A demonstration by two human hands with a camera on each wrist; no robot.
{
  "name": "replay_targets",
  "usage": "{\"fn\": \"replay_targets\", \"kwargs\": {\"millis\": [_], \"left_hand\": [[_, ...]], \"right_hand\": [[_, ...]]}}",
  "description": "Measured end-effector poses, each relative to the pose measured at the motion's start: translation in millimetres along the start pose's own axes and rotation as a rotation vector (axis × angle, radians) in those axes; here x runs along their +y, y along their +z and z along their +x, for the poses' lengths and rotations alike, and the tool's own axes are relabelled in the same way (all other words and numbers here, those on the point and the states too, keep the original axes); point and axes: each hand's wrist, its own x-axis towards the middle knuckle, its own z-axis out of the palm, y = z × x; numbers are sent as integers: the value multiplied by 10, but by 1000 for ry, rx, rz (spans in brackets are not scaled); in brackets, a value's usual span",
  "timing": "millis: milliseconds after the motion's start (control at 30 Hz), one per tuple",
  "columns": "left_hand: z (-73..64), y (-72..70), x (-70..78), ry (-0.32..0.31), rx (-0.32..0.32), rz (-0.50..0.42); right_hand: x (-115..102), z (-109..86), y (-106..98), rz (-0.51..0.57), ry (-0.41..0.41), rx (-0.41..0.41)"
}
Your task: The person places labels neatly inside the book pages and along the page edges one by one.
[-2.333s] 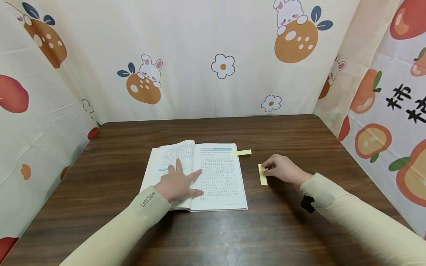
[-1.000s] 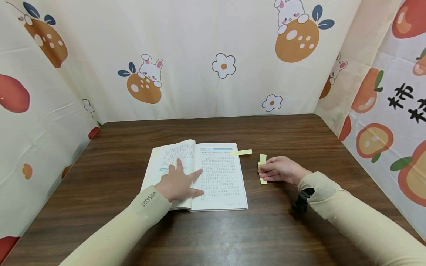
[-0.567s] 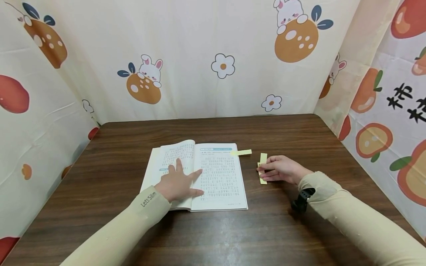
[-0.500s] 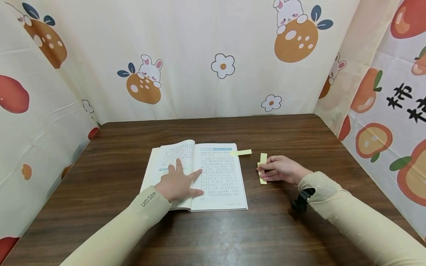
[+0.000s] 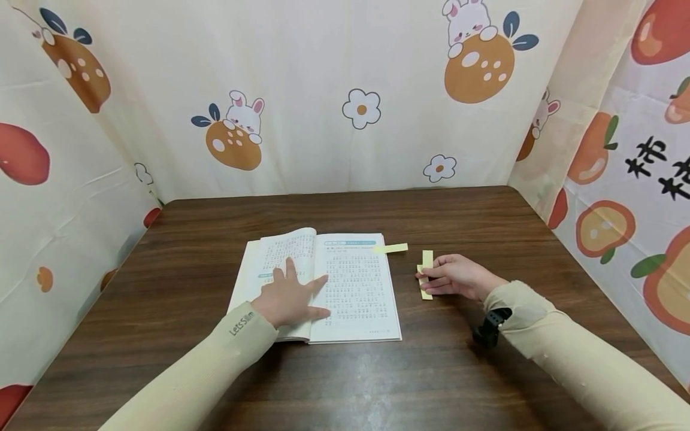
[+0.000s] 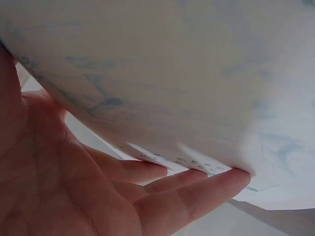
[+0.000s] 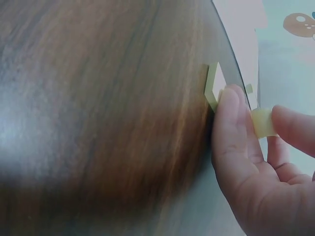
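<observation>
An open book (image 5: 356, 287) with printed text lies on the table. My left hand (image 5: 288, 299) rests across its left page and middle fold with fingers spread; in the left wrist view the fingertips (image 6: 241, 178) touch the page. To the right of the book sits a small yellow sticky note pad (image 5: 426, 294), partly hidden by my right hand (image 5: 458, 275). That hand pinches one yellow sticky note (image 5: 427, 258), which stands up past the pad's far end. In the right wrist view the sticky note (image 7: 264, 123) is at the thumb tip, and other fingers touch the pad (image 7: 214, 86).
Another yellow sticky note (image 5: 396, 248) sticks out from the right page's upper edge. The brown wooden table (image 5: 345, 383) is enclosed by patterned curtains (image 5: 302, 149) at the back and sides. A black wrist device (image 5: 492, 326) hangs under the right sleeve.
My right hand has turned and drawn a sticky note up from the pad, so it shows beyond the far end. Over the last half second little moves. The left hand stays put.
</observation>
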Motion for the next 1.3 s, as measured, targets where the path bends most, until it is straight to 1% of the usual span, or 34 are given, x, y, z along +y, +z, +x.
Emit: {"fn": "replay_targets", "kwargs": {"millis": [500, 800, 933, 1067, 1300], "left_hand": [[-11, -4, 2, 0, 6, 6], [-24, -18, 7, -3, 3, 8], [-23, -17, 3, -3, 3, 2], [-21, -17, 0, -5, 2, -1], [-6, -2, -8, 1, -1, 1]], "right_hand": [[29, 1, 20, -3, -22, 14], [-23, -4, 22, -40, 12, 38], [-60, 21, 35, -43, -15, 45], [-100, 51, 67, -42, -57, 35], [-118, 146, 160, -72, -68, 70]]}}
